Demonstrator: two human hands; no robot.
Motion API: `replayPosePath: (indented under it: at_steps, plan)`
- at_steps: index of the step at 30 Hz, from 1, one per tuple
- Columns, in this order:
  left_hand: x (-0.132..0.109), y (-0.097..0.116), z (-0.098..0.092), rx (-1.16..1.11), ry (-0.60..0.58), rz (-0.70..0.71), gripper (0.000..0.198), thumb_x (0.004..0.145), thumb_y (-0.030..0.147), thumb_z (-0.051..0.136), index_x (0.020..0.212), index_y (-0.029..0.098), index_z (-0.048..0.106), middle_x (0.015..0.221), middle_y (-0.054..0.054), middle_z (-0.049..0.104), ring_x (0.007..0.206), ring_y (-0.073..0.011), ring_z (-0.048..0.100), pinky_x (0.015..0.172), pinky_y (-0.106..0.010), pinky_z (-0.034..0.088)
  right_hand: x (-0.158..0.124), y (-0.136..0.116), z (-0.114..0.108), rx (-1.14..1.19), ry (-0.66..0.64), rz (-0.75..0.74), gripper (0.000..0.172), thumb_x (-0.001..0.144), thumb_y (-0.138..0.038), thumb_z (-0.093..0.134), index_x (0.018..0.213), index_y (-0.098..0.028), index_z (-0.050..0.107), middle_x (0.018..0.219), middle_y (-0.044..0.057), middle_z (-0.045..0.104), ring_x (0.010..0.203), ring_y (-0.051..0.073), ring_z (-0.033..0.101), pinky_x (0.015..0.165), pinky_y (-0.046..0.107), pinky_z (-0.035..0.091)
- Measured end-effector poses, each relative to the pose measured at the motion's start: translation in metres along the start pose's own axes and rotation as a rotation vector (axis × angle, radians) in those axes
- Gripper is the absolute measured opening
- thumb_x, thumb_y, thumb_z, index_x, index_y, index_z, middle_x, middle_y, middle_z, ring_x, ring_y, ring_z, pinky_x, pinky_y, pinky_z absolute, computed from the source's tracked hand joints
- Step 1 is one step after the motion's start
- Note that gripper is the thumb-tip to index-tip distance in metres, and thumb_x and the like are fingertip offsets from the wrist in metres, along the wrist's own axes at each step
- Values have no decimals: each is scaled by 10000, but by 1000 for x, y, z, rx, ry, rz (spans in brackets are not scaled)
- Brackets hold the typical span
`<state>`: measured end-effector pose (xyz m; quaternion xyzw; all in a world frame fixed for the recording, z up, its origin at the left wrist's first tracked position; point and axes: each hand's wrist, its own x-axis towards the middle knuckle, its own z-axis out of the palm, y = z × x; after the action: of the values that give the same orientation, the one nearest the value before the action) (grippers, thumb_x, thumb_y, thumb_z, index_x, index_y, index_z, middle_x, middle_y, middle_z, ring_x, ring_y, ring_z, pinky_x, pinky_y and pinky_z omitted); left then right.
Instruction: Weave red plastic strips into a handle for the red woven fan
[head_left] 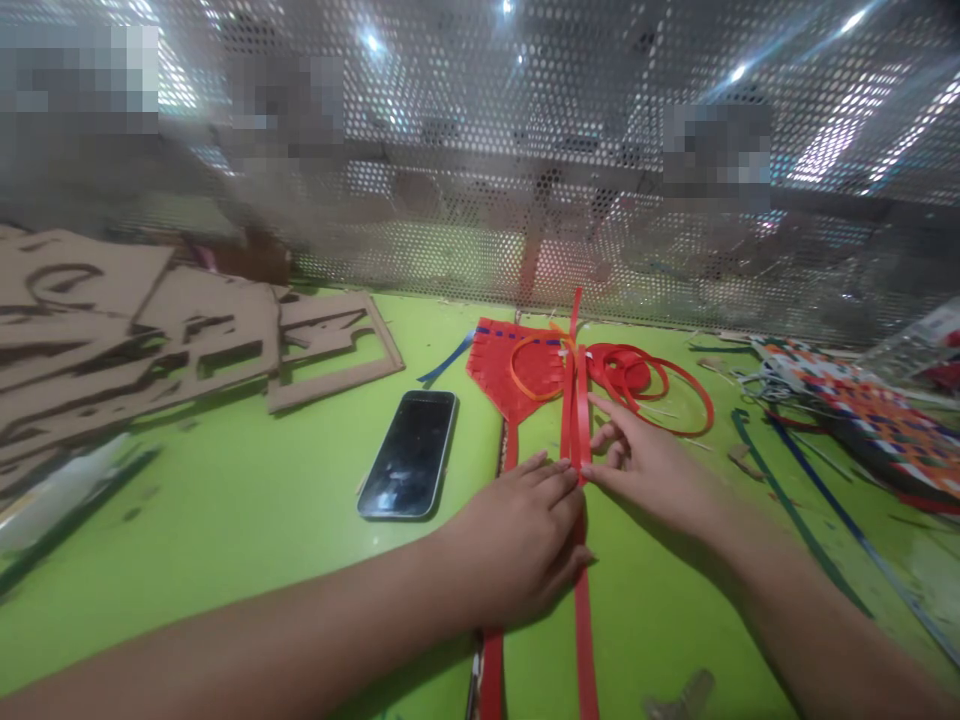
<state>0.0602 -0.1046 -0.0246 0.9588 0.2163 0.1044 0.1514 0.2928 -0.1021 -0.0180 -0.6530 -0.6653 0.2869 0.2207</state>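
Several long red plastic strips [579,430] run toward me down the green tabletop [225,520], passing under and beside my hands. My left hand [517,535] lies over the lower strips, its fingertips gripping them at the middle. From the other side, my right hand [645,465] pinches the upright strips between thumb and fingers. Just beyond them sits a partly woven red strip piece [514,365] with a blue line and an orange loop. A coil of red strip [637,385] lies to its right.
A black smartphone [409,455] lies left of my left hand. Cut cardboard templates [142,320] are stacked at the far left. Multicoloured woven work [870,420] and dark strips lie at the right. A perforated metal screen [525,170] stands behind the table.
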Motion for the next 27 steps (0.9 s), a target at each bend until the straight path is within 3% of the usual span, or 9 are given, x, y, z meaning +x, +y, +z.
replayPosePath:
  at_steps: [3, 7, 11, 14, 19, 24, 27]
  plan:
    - [0, 0, 0, 2, -2, -1, 616, 1099, 453, 416, 1513, 21, 560, 1547, -236, 591, 1482, -356, 531, 1334, -523, 280, -1, -3, -1, -62, 1, -28, 844, 906, -245, 697, 1679, -261, 359, 1118, 66, 727, 754, 177, 671, 697, 326, 552]
    - [0, -1, 0, 6, -4, 5, 613, 1102, 452, 406, 1506, 19, 565, 1553, -239, 584, 1484, -364, 526, 1328, -538, 288, -2, -6, -14, -303, 71, -65, 666, 952, -372, 683, 1583, -213, 544, 1154, 112, 748, 796, 232, 698, 744, 387, 571]
    - [0, -1, 0, 12, -5, 6, 592, 1101, 449, 414, 1489, 33, 582, 1546, -228, 595, 1478, -359, 533, 1327, -535, 294, 4, 10, -27, -512, 265, -107, 432, 1030, -383, 563, 1381, -205, 741, 1331, 166, 699, 1081, 337, 718, 936, 503, 574]
    - [0, -1, 0, 9, -4, 5, 584, 1097, 444, 428, 1480, 33, 589, 1529, -223, 612, 1475, -359, 537, 1328, -532, 294, 10, 26, -30, -577, 316, -90, 384, 1049, -309, 513, 1275, -197, 803, 1392, 175, 682, 1225, 356, 682, 1034, 534, 545]
    - [1, -1, 0, 8, -6, -4, 607, 1101, 457, 421, 1489, 18, 583, 1544, -232, 595, 1489, -370, 518, 1328, -543, 289, 18, 34, -27, -570, 237, -82, 394, 1024, -174, 478, 1225, -165, 817, 1254, 144, 789, 1086, 302, 739, 1001, 475, 559]
    - [0, -3, 1, 0, 3, -9, 596, 1098, 450, 428, 1491, 32, 587, 1539, -219, 604, 1487, -360, 523, 1333, -534, 284, 16, 26, -35, -548, 418, -42, 322, 984, -251, 563, 1111, -174, 849, 1186, 110, 821, 900, 283, 760, 839, 411, 569]
    - [0, -1, 0, -1, 4, -6, 586, 1094, 444, 439, 1482, 35, 596, 1533, -219, 610, 1480, -358, 532, 1330, -536, 294, 11, 20, -41, -526, 512, -26, 308, 963, -327, 597, 1056, -192, 857, 958, 100, 833, 675, 254, 704, 720, 396, 532]
